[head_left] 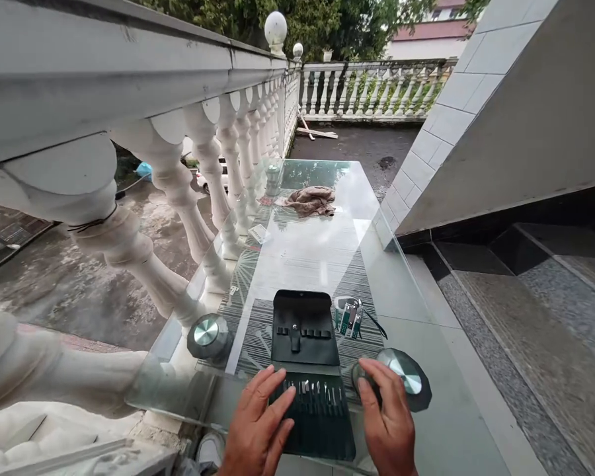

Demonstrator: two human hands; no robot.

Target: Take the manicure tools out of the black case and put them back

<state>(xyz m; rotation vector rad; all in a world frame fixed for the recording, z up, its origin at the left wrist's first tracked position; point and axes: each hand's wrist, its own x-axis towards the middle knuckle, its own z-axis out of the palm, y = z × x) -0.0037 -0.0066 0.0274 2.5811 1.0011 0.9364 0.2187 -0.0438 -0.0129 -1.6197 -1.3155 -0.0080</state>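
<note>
On the near end of a glass table [416, 304] lies a black case [305, 330], unfolded flat, with its far half showing a strip of mostly empty loops and its near half carrying a row of small metal tools [317, 395] standing side by side. The left hand [255, 430] is open, its fingers stretched and spread, lying flat on the left edge of the case's near half, with the fingertips just beside the first tools in the row. The right hand [387, 423] is at the right edge of the same half, palm down with the fingers loosely bent; it grips nothing, and its fingertips rest just beside a round metal disc [406, 373] set in the glass. A matching metal knob [208, 336] sits to the left of the case. Just right of the case's far half lies a small cluster of loose clippers and scissors [350, 319] on the glass. Farther along the table a crumpled brown cloth [311, 199] lies near the far end, and a small white object [259, 233] sits at the left edge. A white stone balustrade [178, 178] runs along the left side of the table, and grey steps [550, 284] lie to the right.
</note>
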